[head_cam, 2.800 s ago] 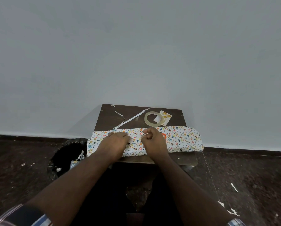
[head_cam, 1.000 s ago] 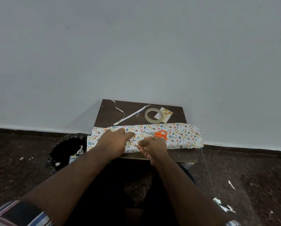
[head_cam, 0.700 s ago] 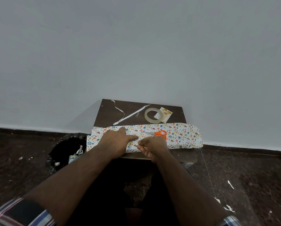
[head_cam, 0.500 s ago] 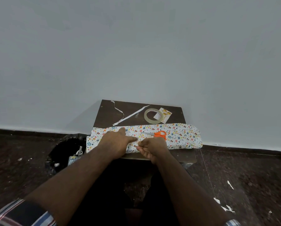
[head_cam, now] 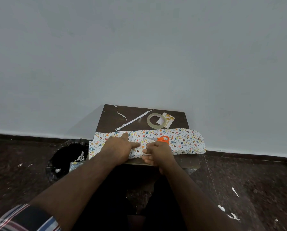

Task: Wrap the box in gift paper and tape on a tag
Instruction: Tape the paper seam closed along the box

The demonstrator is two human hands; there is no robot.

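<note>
Left hand (head_cam: 118, 148) lies flat, fingers straight, pressing the paper (head_cam: 186, 141) down on the table (head_cam: 109, 117). Right hand (head_cam: 157, 153) presses the near fold; whether it pinches anything cannot be told. Box is hidden under the paper. Ends stand unfolded. Scissors (head_cam: 161, 139) rest on top. Tape (head_cam: 156, 120) and tag (head_cam: 168, 120) lie behind, unused.

Patterned gift paper (head_cam: 181, 141) lies folded over in a long band across the worktop's (head_cam: 111, 119) near edge, overhanging both sides. The tape roll (head_cam: 156, 120) lies flat at one o'clock, partly on the tag (head_cam: 168, 117).
</note>
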